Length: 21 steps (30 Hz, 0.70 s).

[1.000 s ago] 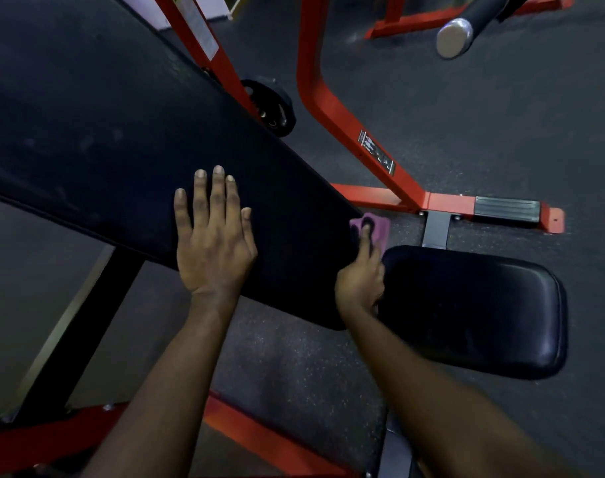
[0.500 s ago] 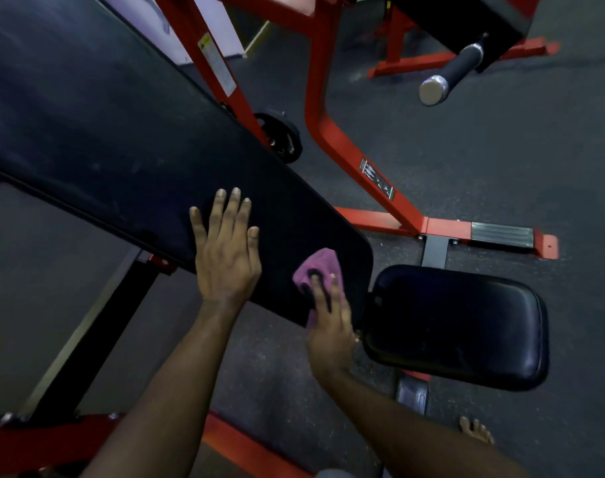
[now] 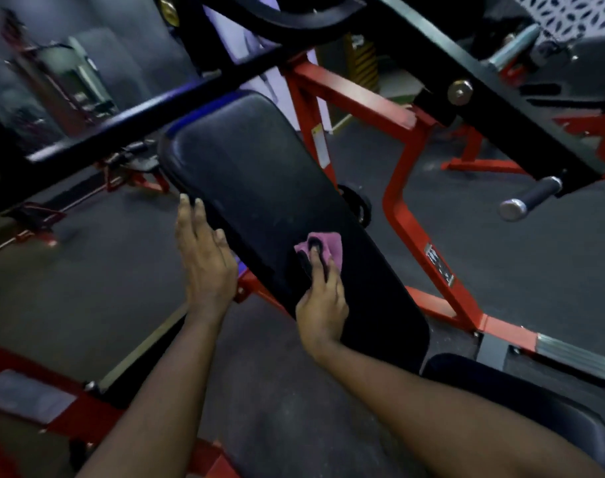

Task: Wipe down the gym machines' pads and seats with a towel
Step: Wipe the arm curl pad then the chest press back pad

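Right hand [image 3: 323, 305] holds a small pink cloth towel [image 3: 328, 246] against the long black padded backrest [image 3: 259, 174], about halfway down its sloping face. The fingers are bunched over the towel's near edge, and one finger lies straight across the cloth and presses it to the vinyl. The left hand [image 3: 206, 260] is released, its fingers straight and together. It lies along the backrest's left edge with the fingertips pointing up the slope and grips nothing.

The backrest tilts from upper left to lower right. Just below its lower end, at the lower right, is a black padded seat [image 3: 535, 405], partly covered by the right forearm. A red steel frame [image 3: 408, 215] rises behind the backrest on its right side and runs down to a foot with a grey ribbed plate [image 3: 570, 357]. A black lever arm [image 3: 501, 108] crosses above and ends in a black grip with a silver cap [image 3: 528, 198]. A small black round knob [image 3: 358, 203] sits just beside the backrest's right edge. Underneath is a dark speckled rubber floor [image 3: 501, 263]. The far background is blurred.
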### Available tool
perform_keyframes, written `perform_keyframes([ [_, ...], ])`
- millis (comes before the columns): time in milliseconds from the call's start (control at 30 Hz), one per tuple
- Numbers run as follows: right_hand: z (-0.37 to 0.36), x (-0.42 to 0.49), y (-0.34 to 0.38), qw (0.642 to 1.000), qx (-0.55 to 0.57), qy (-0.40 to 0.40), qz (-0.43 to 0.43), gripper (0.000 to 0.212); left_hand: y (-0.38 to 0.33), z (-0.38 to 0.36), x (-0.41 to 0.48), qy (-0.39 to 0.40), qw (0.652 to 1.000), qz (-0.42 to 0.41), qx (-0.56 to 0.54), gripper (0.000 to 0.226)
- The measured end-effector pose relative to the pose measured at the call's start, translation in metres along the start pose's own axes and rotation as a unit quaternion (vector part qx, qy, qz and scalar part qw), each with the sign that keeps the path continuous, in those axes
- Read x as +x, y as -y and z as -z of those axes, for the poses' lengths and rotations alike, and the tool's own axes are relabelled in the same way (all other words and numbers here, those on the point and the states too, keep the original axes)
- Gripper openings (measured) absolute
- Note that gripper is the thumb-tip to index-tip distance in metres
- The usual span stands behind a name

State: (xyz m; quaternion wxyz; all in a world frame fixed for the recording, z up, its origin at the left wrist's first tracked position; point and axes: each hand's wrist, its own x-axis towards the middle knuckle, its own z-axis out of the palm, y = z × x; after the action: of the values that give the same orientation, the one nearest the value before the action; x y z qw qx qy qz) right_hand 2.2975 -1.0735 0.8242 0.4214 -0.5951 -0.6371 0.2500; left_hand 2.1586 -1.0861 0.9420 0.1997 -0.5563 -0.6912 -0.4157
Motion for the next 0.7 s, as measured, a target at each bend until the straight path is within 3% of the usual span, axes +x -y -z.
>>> perform_keyframes([
  [133,0.01,0.035,0.069,0.991,-0.007,-0.019,0.132,0.098,0.012,0.028,0.04,0.028,0.998,0.028,-0.04,0.05],
  [233,0.009,0.044,0.099,0.957,-0.05,-0.007,0.287,0.098,0.018,0.043,0.072,0.057,0.996,0.021,-0.064,0.047],
  [333,-0.006,0.04,0.076,0.937,-0.107,-0.019,0.333,0.105,0.02,0.056,0.089,0.061,0.992,0.045,-0.104,0.047],
  [433,-0.023,0.029,0.032,0.9,-0.124,-0.042,0.417,0.089,0.024,0.065,0.091,0.078,0.985,0.062,-0.145,0.043],
  [533,-0.018,0.041,0.049,0.901,-0.106,-0.058,0.418,0.08,0.031,0.07,0.097,0.108,0.976,0.093,-0.163,0.037],
  [700,0.005,0.086,0.15,0.896,-0.093,-0.043,0.432,0.064,0.029,0.086,0.111,0.12,0.962,0.137,-0.202,0.039],
])
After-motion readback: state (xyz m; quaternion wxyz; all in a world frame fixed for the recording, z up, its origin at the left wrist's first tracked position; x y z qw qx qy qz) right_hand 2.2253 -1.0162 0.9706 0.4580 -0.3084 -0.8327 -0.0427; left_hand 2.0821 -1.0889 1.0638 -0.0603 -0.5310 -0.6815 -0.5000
